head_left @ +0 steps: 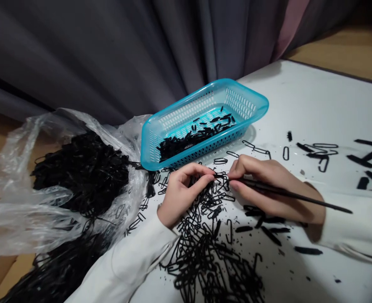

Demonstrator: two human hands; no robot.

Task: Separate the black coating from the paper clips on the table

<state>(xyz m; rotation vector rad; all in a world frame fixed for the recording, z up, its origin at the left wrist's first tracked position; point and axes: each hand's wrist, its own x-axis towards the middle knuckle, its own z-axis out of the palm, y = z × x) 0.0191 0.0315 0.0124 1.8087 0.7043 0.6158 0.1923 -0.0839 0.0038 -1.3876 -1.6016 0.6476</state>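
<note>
My left hand (184, 189) is closed, with thumb and forefinger pinching a small black clip (219, 175) above a scattered heap. Just to its right, my right hand (264, 185) is closed around a long, thin black stick (312, 200), which slants back past the wrist. The stick's front end is between the right fingertips, close to the clip; whether the two touch I cannot tell. Below the hands, many thin black wire loops (201, 248) lie in a tangled pile. A blue plastic basket (258, 110) stands behind the hands, with short black pieces (188, 141) inside.
Left of the basket, a clear plastic bag (9, 168) holds a mass of black strips (81, 172). Flat black pieces (367, 160) lie at the right of the white table (324, 105). A dark curtain (94, 54) hangs behind the basket.
</note>
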